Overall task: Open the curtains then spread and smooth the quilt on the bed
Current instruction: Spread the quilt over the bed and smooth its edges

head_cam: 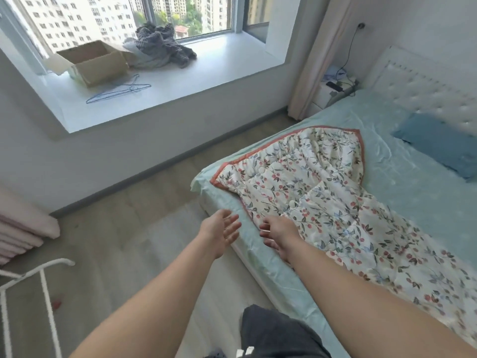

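Quilt (322, 200) lies on the bed (402, 182), floral print with a red-orange border, rumpled and bunched in a diagonal strip from the bed's near edge up toward the middle; the far corner is folded over. It covers only part of the pale green sheet. We see a blue pillow (438, 143) near the tufted white headboard (423, 86), well apart from the quilt.

Our left hand (220, 232) reaches out over the bed's edge, palm turned inward, fingers (232, 223) spread and holding nothing. Our right hand (277, 237) hovers just beside the quilt's lower border, fingers (265, 233) loosely curled and apart; we cannot tell if they touch the fabric, and nothing is gripped. The two hands are near each other, not touching.

Curtains: one pale panel (317, 58) hangs gathered at the right side of the window (180, 14), another bunch (20, 228) sits at the left frame edge; glass is uncovered, with apartment blocks outside. On the wide sill (232, 63) we see an open cardboard box (95, 63), a grey knitted heap (165, 45) just beside it, and blue wire hangers (121, 90) in front of the box. A nightstand (333, 91) with cables stands between curtain and headboard. A white metal rack (38, 293) shows at lower left.
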Demonstrator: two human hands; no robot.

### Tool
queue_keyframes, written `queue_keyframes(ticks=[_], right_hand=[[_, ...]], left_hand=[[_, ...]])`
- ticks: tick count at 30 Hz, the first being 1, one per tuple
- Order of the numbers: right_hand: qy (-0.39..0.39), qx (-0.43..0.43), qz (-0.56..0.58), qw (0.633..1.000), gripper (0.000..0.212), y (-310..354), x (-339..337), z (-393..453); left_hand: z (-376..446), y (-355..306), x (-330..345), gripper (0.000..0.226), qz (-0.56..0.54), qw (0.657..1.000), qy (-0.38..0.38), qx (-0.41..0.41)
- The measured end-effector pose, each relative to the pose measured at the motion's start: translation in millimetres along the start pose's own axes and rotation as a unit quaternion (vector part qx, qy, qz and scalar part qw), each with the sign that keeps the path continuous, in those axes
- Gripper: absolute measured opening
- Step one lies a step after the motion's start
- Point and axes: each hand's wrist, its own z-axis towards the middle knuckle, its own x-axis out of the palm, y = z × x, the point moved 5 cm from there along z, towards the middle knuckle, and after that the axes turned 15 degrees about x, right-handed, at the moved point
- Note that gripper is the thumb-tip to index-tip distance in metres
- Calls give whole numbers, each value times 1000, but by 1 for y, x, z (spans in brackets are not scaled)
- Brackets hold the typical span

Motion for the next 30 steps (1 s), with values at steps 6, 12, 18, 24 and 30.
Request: queue_keyframes(ticks=[6,12,18,24,30], right_hand=[[-6,20,61,998,9,62,68,63],[34,58,100,993,6,157,180,140],[50,54,106,992,10,264,264,182],[7,55,105,993,10,334,284,217],[-102,45,137,984,9,397,286,260]], left_hand=[[91,-63,-8,21,55,998,-1,-9],[199,-161,-37,22,110,993,-46,-19],[294,-262,-34,18,153,987,-47,-9],[380,-314,11,16,160,987,24,-15],[485,-372,48,9,179,977,107,-54]])
